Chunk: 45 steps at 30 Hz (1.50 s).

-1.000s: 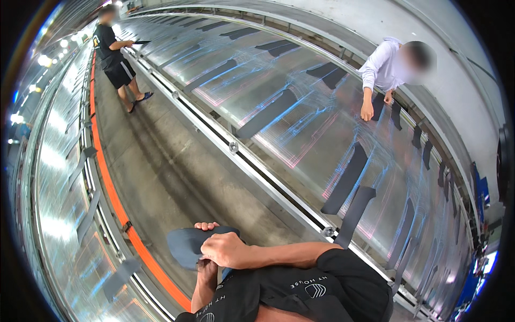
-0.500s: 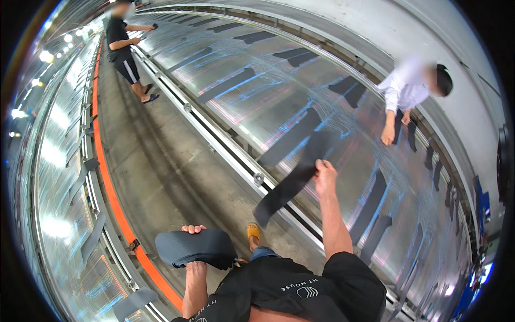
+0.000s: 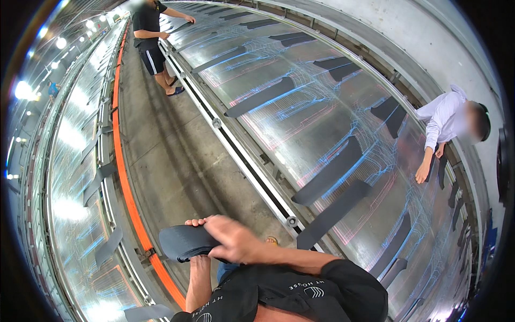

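A folded stack of dark grey fabric pieces (image 3: 179, 241) rests on my left hand (image 3: 196, 221), whose fingertips curl over its far edge. My right hand (image 3: 236, 240) reaches across to the right end of this stack, thumb and fingers apart around it. Motion blurs those fingers, and whether they grip a piece cannot be made out. On the long metal table to my right, a dark grey fabric strip (image 3: 337, 212) lies slanting, its near end at the table's rail. Beyond it lies another wide grey strip (image 3: 330, 170) beside blue drawn lines.
The long table (image 3: 300, 121) carries several grey pieces and blue and pink outlines. A person in black (image 3: 147, 32) stands in the aisle ahead; another in white (image 3: 445, 121) bends over the far side. An orange strip (image 3: 129, 198) edges the left table. Rail knobs (image 3: 292, 220) protrude.
The strip that hung from my right hand now lies on the table. My right hand has come back left to the stack. The view has shifted, and the person in white leans farther right.
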Each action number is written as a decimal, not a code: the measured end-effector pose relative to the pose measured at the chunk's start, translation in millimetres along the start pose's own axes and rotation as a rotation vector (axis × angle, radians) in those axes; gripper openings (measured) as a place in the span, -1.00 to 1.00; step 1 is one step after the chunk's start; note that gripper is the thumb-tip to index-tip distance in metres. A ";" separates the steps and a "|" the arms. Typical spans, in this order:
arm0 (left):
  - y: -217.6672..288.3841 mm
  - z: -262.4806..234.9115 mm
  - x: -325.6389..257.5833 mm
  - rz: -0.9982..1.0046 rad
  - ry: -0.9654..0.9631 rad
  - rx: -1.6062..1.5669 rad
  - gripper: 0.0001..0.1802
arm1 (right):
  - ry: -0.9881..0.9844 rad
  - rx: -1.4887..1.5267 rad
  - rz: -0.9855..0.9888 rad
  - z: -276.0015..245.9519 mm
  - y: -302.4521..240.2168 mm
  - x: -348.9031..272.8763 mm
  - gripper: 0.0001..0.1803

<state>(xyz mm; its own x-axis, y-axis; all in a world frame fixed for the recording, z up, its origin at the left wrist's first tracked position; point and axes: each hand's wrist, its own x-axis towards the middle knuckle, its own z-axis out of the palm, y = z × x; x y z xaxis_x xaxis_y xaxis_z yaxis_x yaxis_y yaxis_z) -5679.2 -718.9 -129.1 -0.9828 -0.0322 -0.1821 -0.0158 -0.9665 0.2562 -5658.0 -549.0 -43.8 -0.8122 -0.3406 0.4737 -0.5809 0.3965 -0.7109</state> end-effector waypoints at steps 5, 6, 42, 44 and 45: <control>9.8 -10.7 72.1 -0.031 -0.309 -0.063 -0.79 | -0.141 -0.375 -0.149 81.1 11.3 62.5 -0.49; 15.7 -13.1 77.9 -0.024 -0.282 -0.040 -0.79 | -0.162 -0.352 -0.124 84.7 15.3 71.7 -0.53; 102.5 46.5 456.1 -0.029 -0.182 0.036 -0.69 | -0.021 -0.012 0.134 41.8 238.8 378.3 -0.23; 99.2 47.1 478.0 -0.043 -0.251 0.032 -0.76 | -0.120 -0.023 -0.092 92.5 226.3 411.6 -0.16; 99.7 44.0 487.6 -0.042 -0.278 0.006 -0.79 | -0.176 -0.162 -0.092 110.7 219.9 423.2 -0.27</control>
<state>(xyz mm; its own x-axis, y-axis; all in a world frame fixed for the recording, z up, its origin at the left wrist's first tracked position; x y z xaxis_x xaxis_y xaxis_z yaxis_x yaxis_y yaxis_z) -6168.1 -819.8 -150.6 -0.9940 0.0798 0.0744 -0.0579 -0.9639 0.2600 -6123.4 -700.3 -57.2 -0.7414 -0.5194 0.4249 -0.6649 0.4833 -0.5695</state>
